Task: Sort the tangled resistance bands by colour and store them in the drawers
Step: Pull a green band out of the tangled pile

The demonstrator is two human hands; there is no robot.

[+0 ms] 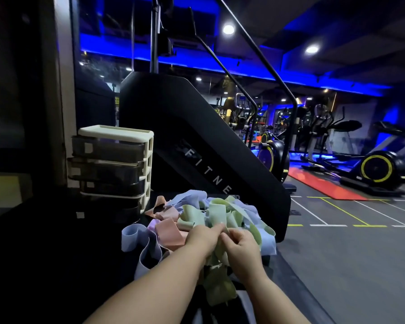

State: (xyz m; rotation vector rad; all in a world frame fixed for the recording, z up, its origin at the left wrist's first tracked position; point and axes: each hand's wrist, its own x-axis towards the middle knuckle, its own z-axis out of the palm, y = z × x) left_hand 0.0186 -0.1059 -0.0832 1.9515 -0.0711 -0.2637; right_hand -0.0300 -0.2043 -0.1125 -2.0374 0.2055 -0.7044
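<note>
A tangled heap of resistance bands (pixel 211 213) lies on a dark surface in front of me: pale green, light blue, pink and lilac strips. My left hand (pixel 202 238) and my right hand (pixel 240 247) meet at the near edge of the heap. Both pinch green bands (pixel 216 288), which hang down between my forearms. A pink band (pixel 170 233) lies just left of my left hand, and a light blue loop (pixel 136 237) further left. The small cream drawer unit (pixel 114 167) with dark translucent drawers stands at the back left, its drawers pushed in.
A big black stair machine (pixel 208 141) rises right behind the heap. Exercise bikes (pixel 377 169) and a red mat (pixel 323 183) stand on the grey gym floor to the right. A dark wall and pillar (pixel 56 90) close off the left.
</note>
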